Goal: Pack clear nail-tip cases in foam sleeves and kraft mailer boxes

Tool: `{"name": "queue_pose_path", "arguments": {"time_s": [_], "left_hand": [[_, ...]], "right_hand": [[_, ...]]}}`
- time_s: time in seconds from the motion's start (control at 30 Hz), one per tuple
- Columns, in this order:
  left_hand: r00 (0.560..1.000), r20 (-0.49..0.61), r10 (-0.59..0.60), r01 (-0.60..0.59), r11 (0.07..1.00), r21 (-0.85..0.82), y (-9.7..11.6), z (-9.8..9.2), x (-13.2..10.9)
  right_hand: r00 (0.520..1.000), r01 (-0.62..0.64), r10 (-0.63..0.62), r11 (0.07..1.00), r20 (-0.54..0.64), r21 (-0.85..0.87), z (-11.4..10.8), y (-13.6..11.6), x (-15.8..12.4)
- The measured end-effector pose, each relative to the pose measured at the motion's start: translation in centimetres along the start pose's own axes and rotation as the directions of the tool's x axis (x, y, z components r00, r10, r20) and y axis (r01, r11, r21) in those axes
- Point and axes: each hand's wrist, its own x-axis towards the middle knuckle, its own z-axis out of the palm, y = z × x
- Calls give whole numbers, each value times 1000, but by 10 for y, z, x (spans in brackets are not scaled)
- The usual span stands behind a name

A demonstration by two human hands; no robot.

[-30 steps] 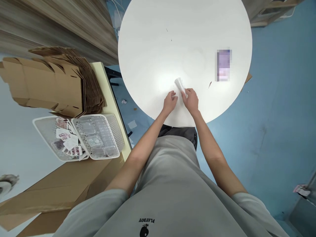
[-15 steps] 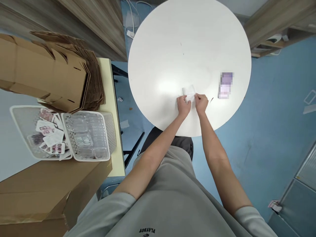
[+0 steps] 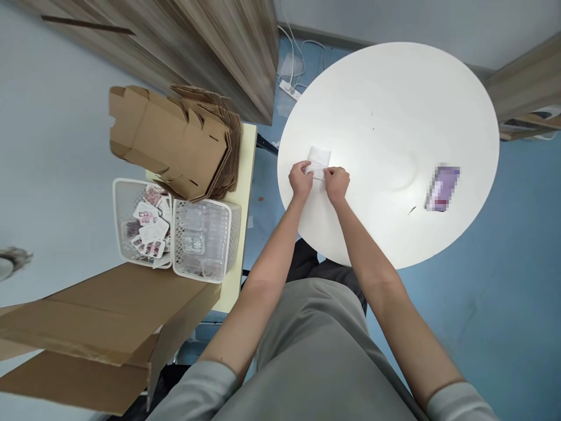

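Note:
A small white folded sheet (image 3: 319,158), thin and soft-looking, lies at the near left part of the round white table (image 3: 377,193). My left hand (image 3: 301,179) is at its left lower edge, fingers curled and pinching it. On the right lower corner, my right hand (image 3: 337,185) also has thumb and fingertips closed on the sheet. Both hands rest low over the tabletop, close together. Whether anything lies inside the folds cannot be seen.
A blurred purple, phone-like object (image 3: 443,188) lies on the table's right side. Left, a yellow side table (image 3: 248,175) bears stacked flat cardboard boxes (image 3: 175,137), a white basket of printed cards (image 3: 151,225) and a basket of clear plastic cases (image 3: 204,234). A large open carton (image 3: 109,310) stands nearer.
My view has turned left. Both hands have shifted left across the table with the white sheet, farther from the purple object. Each hand keeps its pinch on the sheet.

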Motion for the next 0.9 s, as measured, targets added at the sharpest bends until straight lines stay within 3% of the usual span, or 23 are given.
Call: {"name": "queue_pose_path", "arguments": {"time_s": [0.17, 0.27, 0.37, 0.47, 0.57, 0.7, 0.8, 0.9], "left_hand": [[999, -16, 35, -34, 998, 61, 5, 4, -3], [998, -6, 64, -63, 990, 125, 11, 7, -10], [992, 71, 107, -121, 962, 243, 20, 1, -17], [972, 164, 168, -215, 916, 340, 26, -17, -29], [943, 126, 309, -334, 889, 313, 29, -56, -44], [859, -137, 493, -441, 850, 288, 31, -144, -54], [843, -258, 472, -370, 857, 358, 34, -211, -45], [889, -281, 362, -211, 868, 450, 37, -253, -29]], "right_hand": [[998, -55, 56, 998, -11, 24, -1, -9, 3], [1000, -26, 25, 999, -16, -25, 1, -12, -2], [999, 38, -37, 996, 16, -79, 2, -13, -10], [993, 101, -94, 990, 73, -95, -3, -10, -23], [991, 124, -121, 991, 57, -51, -16, -3, -44], [992, 124, -125, 991, 5, 52, -34, 2, -79], [985, 173, -175, 975, 3, 140, -42, -3, -108], [971, 224, -236, 950, 30, 216, -45, -16, -135]]}}
